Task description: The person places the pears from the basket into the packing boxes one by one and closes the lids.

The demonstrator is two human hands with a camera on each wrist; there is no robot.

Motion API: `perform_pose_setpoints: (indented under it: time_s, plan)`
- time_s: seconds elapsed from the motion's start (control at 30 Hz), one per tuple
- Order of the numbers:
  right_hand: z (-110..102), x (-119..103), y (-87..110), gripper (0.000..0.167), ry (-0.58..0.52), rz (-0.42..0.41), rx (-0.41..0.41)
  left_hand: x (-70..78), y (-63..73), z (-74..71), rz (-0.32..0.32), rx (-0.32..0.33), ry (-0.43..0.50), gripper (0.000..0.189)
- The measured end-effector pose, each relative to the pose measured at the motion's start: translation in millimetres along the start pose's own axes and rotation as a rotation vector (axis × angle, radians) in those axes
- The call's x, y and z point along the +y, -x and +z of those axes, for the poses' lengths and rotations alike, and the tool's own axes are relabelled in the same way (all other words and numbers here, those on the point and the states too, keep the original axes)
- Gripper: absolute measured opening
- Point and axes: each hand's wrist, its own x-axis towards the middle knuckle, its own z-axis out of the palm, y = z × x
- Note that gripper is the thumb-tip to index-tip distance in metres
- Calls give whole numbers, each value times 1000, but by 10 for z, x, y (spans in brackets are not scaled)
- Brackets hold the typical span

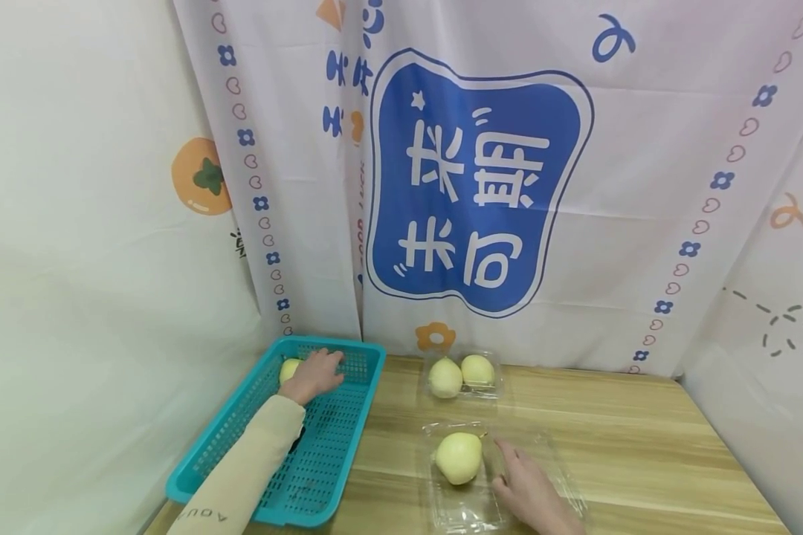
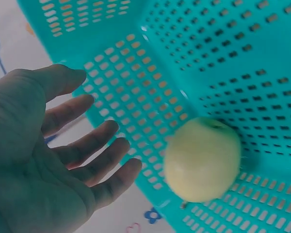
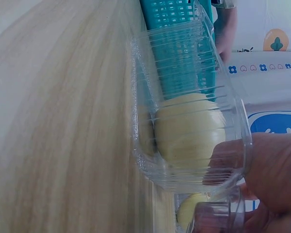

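I judge the step in hand to be a reach for the basket pear [image 2: 202, 160]. It lies at the far end of the blue-green basket [image 1: 328, 446], close against its walls. My left hand [image 1: 316, 373] is above that end, fingers spread and loosely bent, apart from the pear and holding nothing. In my judgement the next move calls for bringing the palm over the fruit and curling the fingers round it, minding the walls.

My right hand [image 1: 531, 487] is at the near clear box [image 1: 467, 518], thumb and forefinger spread; plastic overlaps the fingers in the right wrist view, so I cannot tell whether they grip it.

Orientation: in the left wrist view the basket pear shows a dark dimple at the top and what I take for a stem at lower left; on that reading, its long axis slants between them. The boxed pear [image 1: 459, 458] lies tilted in the near box, stem pointing right and away in the head view, long axis along that line.
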Motion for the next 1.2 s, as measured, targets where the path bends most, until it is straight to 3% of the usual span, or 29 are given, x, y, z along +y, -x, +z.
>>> perform_pose_setpoints:
  time_s: [0.23,1.2]
  plan:
    - [1,10,-6,68,6,-2,-2,-190,12,77,-83,-49,0,38]
    - [18,56,-8,69,-22,15,-3,-481,-46,189,-74,-60,-131,51]
